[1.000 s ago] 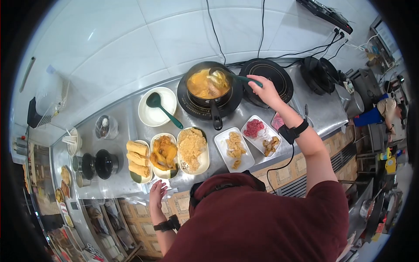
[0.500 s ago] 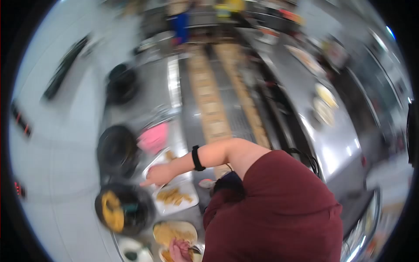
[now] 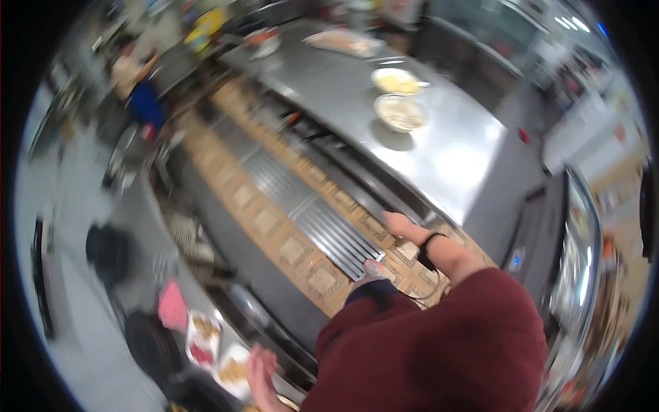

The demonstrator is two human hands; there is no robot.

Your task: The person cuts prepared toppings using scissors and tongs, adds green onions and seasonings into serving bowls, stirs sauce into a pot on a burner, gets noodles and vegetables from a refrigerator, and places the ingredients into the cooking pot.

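Hovering near the white rectangular dish (image 3: 228, 353) of golden pieces (image 3: 234, 371) on the grey metal counter (image 3: 145, 225), our left hand (image 3: 262, 369) spreads loosely, while our right hand (image 3: 401, 225), its grip unclear, hangs near the silver metal table (image 3: 445, 147).

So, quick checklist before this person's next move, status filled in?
1. Left hand free: ok, nothing visible in it.
2. Left hand off the white plate: cannot tell; they overlap in this view.
3. Right hand free: ok, nothing visible in it, though the fingers are blurred.
4. Right hand at the bowl with yellow contents or the bowl with pale contents: not ok, clearly short of both.
5. Both bowls standing upright on the steel table: ok.
6. Floor grate near the shoe dry: cannot tell.
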